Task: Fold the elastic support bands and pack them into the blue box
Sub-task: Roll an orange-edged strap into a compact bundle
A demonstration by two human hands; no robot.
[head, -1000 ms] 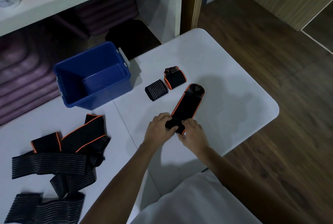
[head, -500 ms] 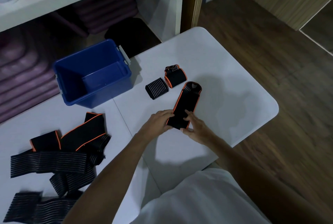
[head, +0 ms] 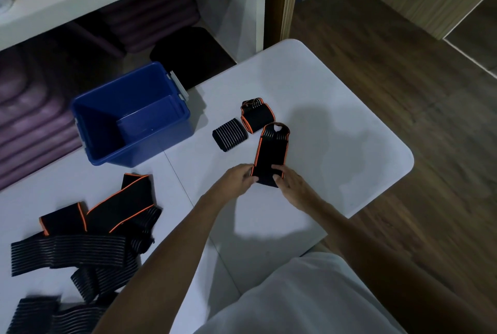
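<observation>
Watching this from my end, the main worry was the orange-trimmed band (head: 271, 155) springing open: it's elastic, and if either hand let go of the near end before the fold was pressed flat, I judged it'd uncurl and the fold would need redoing. Second risk: a sloppy, skewed fold, since the far end lay unheld on the tabletop (head: 336, 108) and angled away twd the two folded bands (head: 243, 125), almost touching the orange-edged one, so a shove fwd could knock those. The left hand (head: 240, 177) pinched the band's near-left corner w/ curled fingers; the right hand (head: 289, 180) gripped the near-right edge, thumb on top. So the band's near end sat right between both hands, the rest stretching away from them. The blue box (head: 129, 118) stood further left, nothing visible inside, and the unfolded pile (head: 88, 231) lay near-left, well apart from the hands.
</observation>
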